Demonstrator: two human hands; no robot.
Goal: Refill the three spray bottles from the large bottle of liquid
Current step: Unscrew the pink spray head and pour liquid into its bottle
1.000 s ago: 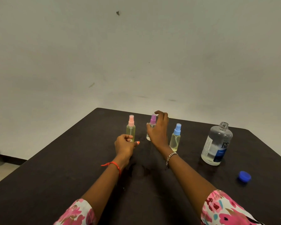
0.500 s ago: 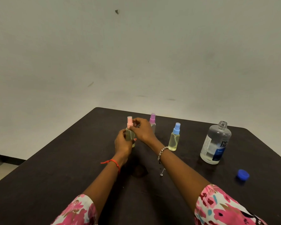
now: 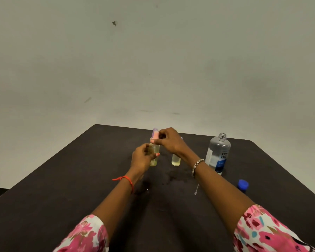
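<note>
CHANGE: right hand (image 3: 171, 140) has left the purple-capped bottle (image 3: 155, 130) and now pinches the pink cap (image 3: 155, 136) | HOLD: left hand (image 3: 142, 158) grips the pink-capped spray bottle (image 3: 154, 160) - clear cylinder, yellowish liquid - mid-table (image 3: 80, 179), dark and matte | RIGHT: second spray bottle (image 3: 175, 160), then large bottle (image 3: 218, 151) with threaded neck open; round blue lid (image 3: 243, 184) nearer

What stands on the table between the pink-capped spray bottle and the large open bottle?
Head view: another small spray bottle with yellowish liquid; the right hand and wrist hide its top.
</note>
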